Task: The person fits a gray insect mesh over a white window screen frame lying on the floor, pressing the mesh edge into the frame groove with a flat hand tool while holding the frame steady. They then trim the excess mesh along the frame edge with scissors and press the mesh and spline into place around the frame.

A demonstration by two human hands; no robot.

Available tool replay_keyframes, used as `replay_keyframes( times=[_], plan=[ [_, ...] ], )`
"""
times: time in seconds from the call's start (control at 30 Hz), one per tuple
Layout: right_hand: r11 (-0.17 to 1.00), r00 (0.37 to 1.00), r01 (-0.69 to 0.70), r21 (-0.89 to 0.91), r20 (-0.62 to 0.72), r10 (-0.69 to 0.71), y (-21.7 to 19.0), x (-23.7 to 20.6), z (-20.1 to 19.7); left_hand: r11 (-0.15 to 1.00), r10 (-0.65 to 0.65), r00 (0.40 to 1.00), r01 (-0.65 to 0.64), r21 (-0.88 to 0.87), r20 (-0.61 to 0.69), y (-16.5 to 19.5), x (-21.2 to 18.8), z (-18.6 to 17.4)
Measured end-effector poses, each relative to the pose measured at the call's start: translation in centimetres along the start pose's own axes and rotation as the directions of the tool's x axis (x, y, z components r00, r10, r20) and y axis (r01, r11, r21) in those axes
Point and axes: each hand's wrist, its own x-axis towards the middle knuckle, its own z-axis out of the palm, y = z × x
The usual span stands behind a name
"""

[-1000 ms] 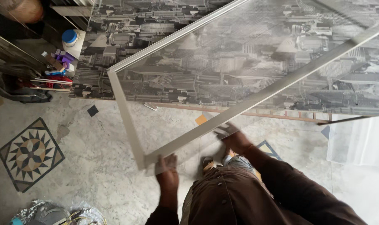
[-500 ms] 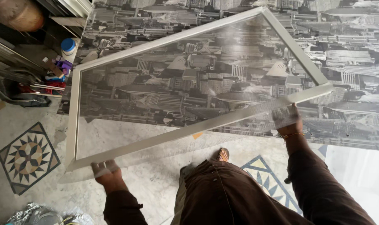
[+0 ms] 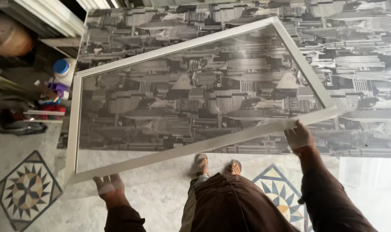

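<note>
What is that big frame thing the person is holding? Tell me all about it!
The frame is a large, pale rectangle of thin flat bars, like painted metal, with a see-through panel or mesh inside. It is held up off the floor, tilted, its right end higher. The left hand grips its near bar by the lower corner; the right hand grips the same bar near the far corner.

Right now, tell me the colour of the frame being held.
Pale grey-white frame, clearest in the head view.

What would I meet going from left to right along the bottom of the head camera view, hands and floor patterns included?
Star-patterned floor tile → left hand under the frame's near corner → sandalled feet → second floor medallion → right hand on the frame's lower rail.
</note>
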Motion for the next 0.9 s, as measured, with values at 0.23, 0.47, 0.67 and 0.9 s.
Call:
replay_keyframes(
  times=[0.23,0.47,0.67,0.9],
  plan=[
    [-0.756,0.992,0.071,-0.650,0.128,-0.017,6.8,-7.7,-4.8,0.920,-0.321,0.919,0.246,0.305,0.227,-6.0,3.0,2.8],
    [-0.612,0.911,0.307,-0.729,0.412,-0.033,15.3,-12.5,-5.6,0.762,-0.575,0.802,0.453,0.463,0.160,-13.0,0.7,1.2],
    [-0.802,0.907,0.333,-0.496,0.400,0.129,16.4,-12.9,-5.3,0.628,-0.610,0.789,0.424,0.652,0.074,-12.8,2.5,-0.4],
    [-0.463,0.861,0.441,-0.768,0.509,-0.024,15.3,-13.6,-6.3,0.647,-0.600,0.787,0.373,0.665,0.143,-12.7,1.3,-0.6]
  ],
)
